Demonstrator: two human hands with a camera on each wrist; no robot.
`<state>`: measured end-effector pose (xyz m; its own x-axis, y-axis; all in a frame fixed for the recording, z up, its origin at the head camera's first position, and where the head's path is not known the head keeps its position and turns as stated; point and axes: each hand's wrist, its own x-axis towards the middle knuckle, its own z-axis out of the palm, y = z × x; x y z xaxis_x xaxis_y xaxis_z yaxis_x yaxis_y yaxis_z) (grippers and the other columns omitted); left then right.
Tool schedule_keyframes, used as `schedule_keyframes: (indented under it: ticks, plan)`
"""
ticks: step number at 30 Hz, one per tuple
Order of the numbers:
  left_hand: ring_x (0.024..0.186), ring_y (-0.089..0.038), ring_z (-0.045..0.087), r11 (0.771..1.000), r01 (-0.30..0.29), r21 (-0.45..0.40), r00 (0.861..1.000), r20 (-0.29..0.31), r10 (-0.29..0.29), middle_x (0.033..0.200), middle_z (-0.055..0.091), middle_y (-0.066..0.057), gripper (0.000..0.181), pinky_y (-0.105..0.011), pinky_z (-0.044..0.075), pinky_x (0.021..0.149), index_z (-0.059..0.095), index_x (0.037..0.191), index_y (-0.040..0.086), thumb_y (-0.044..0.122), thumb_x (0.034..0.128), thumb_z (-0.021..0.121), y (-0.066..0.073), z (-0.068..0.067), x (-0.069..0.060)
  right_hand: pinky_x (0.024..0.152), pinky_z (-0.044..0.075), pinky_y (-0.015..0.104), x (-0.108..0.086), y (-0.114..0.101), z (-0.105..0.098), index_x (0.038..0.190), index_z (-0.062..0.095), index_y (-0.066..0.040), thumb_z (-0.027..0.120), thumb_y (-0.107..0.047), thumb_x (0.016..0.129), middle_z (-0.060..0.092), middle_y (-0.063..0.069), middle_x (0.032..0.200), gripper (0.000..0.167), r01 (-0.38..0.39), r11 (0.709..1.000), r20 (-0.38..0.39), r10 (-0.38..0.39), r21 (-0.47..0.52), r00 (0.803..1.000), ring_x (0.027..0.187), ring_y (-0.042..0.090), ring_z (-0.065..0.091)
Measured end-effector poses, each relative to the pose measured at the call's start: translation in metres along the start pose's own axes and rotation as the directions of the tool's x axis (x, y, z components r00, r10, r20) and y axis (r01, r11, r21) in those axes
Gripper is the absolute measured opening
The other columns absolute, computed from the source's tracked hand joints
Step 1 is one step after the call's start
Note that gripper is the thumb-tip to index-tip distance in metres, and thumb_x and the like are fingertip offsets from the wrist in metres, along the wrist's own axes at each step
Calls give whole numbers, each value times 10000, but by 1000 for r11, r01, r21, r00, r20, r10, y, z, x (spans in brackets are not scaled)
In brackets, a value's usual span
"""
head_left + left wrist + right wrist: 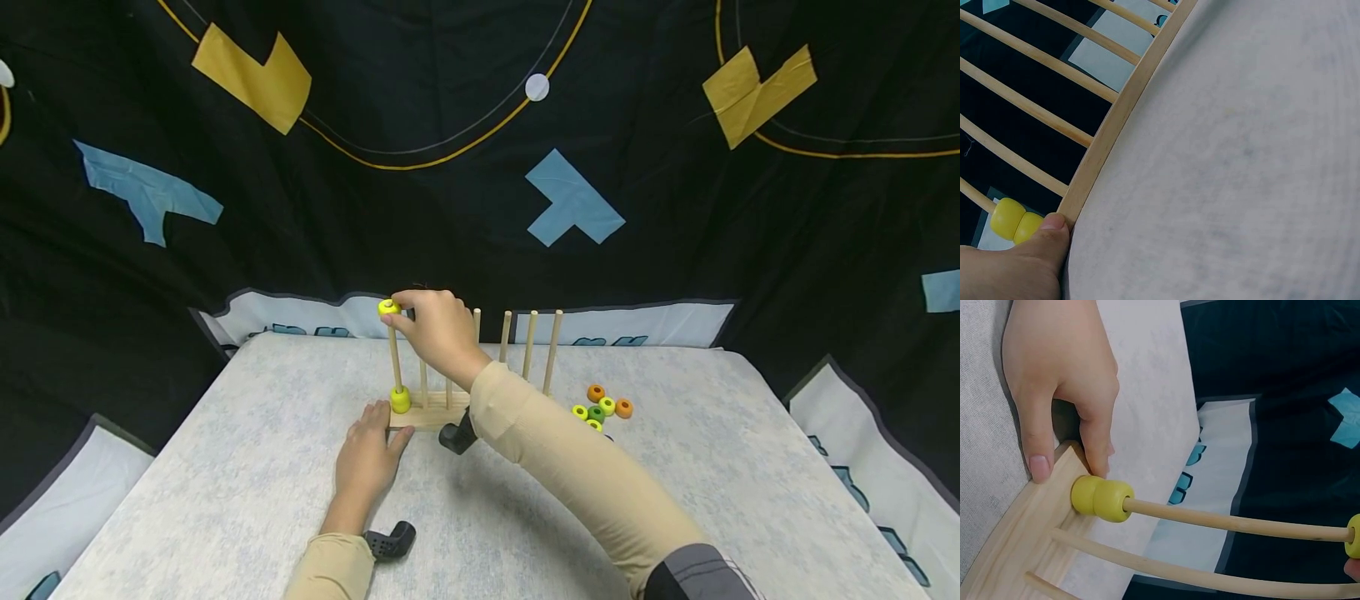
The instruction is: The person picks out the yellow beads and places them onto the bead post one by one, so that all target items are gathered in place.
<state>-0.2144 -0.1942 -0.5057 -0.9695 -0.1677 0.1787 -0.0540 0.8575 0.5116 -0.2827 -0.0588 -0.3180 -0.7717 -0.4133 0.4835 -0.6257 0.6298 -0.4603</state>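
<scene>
A wooden rack (429, 417) with several upright pegs stands on the table. Two yellow beads (1102, 498) sit stacked at the foot of its leftmost peg. At the top of that peg my right hand (442, 332) pinches another yellow bead (388, 307) between thumb and fingers; in the right wrist view the peg's tip meets this bead. My left hand (369, 458) grips the left end of the base, the thumb (1054, 228) on its front edge and the fingers along its side. The right forearm hides part of the rack in the head view.
Several loose beads lie right of the rack: orange ones (624, 408), yellow ones (580, 412) and a green one (596, 413). The right forearm partly covers this group. A dark cloth (420, 233) hangs behind the table (225, 467).
</scene>
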Motion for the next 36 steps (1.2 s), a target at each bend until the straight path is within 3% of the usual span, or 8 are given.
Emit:
schedule_keyframes:
  ticks: [16,23,27,31,36]
  plan:
    - [1475,-391,324,1000,4,-5,1000,-6,-4,1539,420,-211,686,-578,303,1191,398,1494,-11,394,982,610,1,0,0,543,486,112,-1,0,0,1173,735,-164,720,-332,913,757,-29,1135,309,8,1000,-15,-8,-3,1000,710,43,659]
    - [1473,-397,323,1000,0,-4,1000,-1,0,1538,418,-216,690,-579,301,1191,395,1494,-14,394,982,610,1,0,1,791,599,205,-1,-1,-1,1207,720,-167,709,-342,921,732,-40,1208,336,15,1000,-31,-16,-18,999,1023,116,726]
    - [1471,-399,326,1000,1,-1,1000,-3,-1,1536,419,-219,690,-582,304,1188,397,1493,-15,398,982,609,1,0,0,848,596,219,-3,-1,-3,1217,714,-162,705,-339,924,730,-37,1212,342,25,1000,-46,-25,-1,999,1049,122,719]
    - [1469,-401,329,1000,0,-1,1000,-4,0,1536,418,-222,691,-584,306,1187,397,1492,-17,402,983,605,1,-1,0,818,582,177,-8,0,-5,1228,708,-166,707,-326,925,728,-38,1216,343,47,998,-74,-45,30,996,997,103,725]
    - [1468,-399,332,1000,-2,4,1000,-6,2,1534,419,-223,694,-583,308,1186,399,1489,-22,403,981,607,1,-1,0,946,557,209,-18,1,-9,1245,698,-149,714,-293,923,727,-20,1220,352,75,991,-117,-63,108,991,1106,110,693]
